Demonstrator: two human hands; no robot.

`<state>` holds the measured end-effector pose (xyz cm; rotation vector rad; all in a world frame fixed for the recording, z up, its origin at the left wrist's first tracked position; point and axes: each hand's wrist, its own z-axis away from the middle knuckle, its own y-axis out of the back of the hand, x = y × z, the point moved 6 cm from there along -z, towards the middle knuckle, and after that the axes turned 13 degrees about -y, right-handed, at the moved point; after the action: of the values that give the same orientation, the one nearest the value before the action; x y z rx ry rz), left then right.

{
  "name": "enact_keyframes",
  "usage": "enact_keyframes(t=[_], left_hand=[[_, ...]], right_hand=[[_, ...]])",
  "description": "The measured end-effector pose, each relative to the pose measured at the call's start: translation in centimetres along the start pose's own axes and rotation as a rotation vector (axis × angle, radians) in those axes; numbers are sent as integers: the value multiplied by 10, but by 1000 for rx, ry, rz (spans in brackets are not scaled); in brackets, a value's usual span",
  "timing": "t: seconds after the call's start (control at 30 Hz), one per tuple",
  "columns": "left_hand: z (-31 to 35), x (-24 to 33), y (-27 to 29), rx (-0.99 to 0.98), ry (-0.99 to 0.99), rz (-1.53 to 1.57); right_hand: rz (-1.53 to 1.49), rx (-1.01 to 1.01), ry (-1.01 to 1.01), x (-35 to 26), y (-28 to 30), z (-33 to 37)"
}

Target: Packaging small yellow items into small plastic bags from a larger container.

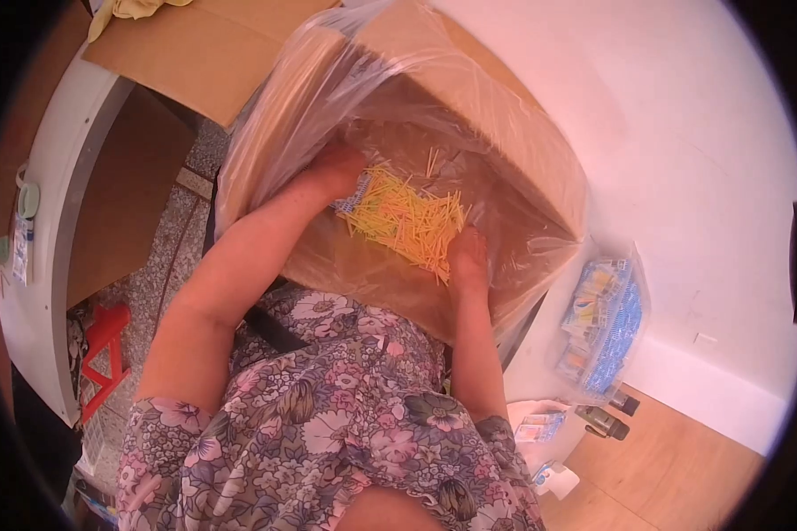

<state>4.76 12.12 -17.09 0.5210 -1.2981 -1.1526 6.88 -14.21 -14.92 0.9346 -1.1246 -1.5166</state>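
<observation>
A heap of thin yellow and orange sticks (407,217) lies inside a large cardboard box (514,115) lined with clear plastic. My left hand (336,170) reaches in over the box's left side. Its fingers are closed on a small blue-and-white printed packet (352,192), at the left end of the heap. At the heap's right end is my right hand (469,255), with its fingers curled against the sticks. What lies inside that hand is hidden. A few loose sticks (431,162) lie apart, farther back on the liner.
A clear bag of blue printed packets (604,323) lies on the white surface to the right. Flattened cardboard (208,53) is at the upper left, beside a white curved-edge table (58,212). A red plastic object (106,350) stands low on the left.
</observation>
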Motion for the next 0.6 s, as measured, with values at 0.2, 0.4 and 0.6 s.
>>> enact_keyframes(t=[0.2, 0.4, 0.6], left_hand=[[0, -4, -1, 201, 8, -135], [-8, -3, 0, 87, -3, 51], [-5, 0, 1, 151, -102, -76]], right_hand=[[-363, -113, -24, 6, 6, -20], [-1512, -577, -141, -29, -1, -37], [-1762, -569, -109, -48, 26, -56]])
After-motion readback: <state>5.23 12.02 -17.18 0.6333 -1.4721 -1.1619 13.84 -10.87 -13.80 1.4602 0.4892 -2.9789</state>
